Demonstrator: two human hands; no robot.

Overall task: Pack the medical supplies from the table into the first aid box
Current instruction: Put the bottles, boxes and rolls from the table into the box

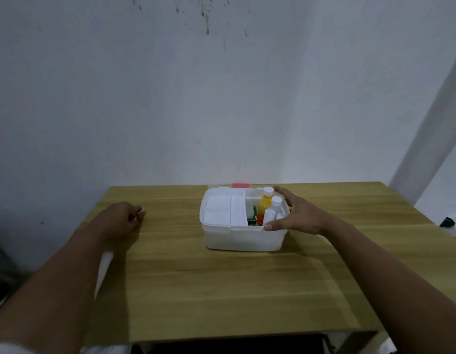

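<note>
With the box (pixel 243 236) at frame centre already full of bottles (pixel 264 203) and the table (pixel 221 290) bare, we judge packing nearly done: our right hand (pixel 298 215) spreads open at its right rim, left hand (pixel 122 221) curled empty at mid-left, lid next.

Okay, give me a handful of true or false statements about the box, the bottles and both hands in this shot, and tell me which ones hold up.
1. The first aid box has no lid on it. True.
2. The yellow bottle lies on the table beside the box. False: it stands upright inside the box.
3. The right hand is at the box's right side, fingers spread. True.
4. The left hand grips the box. False: it rests curled on the table, away from the box.
5. The white-capped bottles sit in the box's left half. False: right half.
</note>
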